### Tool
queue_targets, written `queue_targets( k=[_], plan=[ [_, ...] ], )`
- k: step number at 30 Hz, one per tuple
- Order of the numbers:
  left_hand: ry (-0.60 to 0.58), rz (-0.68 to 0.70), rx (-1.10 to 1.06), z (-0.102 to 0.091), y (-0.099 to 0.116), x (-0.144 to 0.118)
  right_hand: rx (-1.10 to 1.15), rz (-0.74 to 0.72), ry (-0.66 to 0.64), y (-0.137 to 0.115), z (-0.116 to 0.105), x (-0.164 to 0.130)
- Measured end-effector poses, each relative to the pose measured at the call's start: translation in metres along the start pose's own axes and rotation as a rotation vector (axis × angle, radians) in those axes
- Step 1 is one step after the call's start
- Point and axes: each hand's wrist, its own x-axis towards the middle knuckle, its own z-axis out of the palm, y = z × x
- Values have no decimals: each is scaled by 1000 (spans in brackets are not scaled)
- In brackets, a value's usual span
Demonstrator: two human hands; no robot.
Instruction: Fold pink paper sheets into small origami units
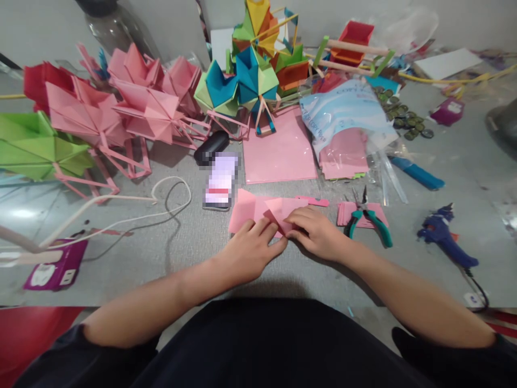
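Note:
A sheet of pink paper (243, 209) lies partly folded in front of me, with a pointed flap raised near its middle. My left hand (252, 250) has its bent fingertips on the paper and its thumb at the near edge, holding it. At the right part of the same sheet, my right hand (317, 233) pinches the fold between thumb and fingers. The two hands almost meet at the near edge. A bright pink strip-like tool (317, 201) lies just behind my right hand, partly hidden.
Pliers (365, 215) rest on small pink papers at the right, beside a blue glue gun (448, 237). A phone (220, 180), a pink paper stack (278, 153) and a plastic packet (347, 116) lie behind. Folded paper models (149, 110) line the back; a white cable (173, 215) loops at left.

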Motion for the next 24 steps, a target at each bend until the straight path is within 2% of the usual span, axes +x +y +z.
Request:
queue_targets(
  k=[7, 12, 19, 22, 24],
  plan=[
    [45, 15, 11, 3, -2, 0, 64, -14, 41, 0, 1, 1],
    [115, 12, 13, 4, 2, -2, 78, 58, 17, 1, 1, 4],
    [265, -115, -48, 3, 6, -5, 59, 111, 2, -6, 1, 11],
    [261, -173, -45, 2, 9, -6, 41, 117, 7, -8, 2, 12],
    [212, -208, -32, 1, 11, -6, 34, 117, 13, -7, 3, 12]
  ],
)
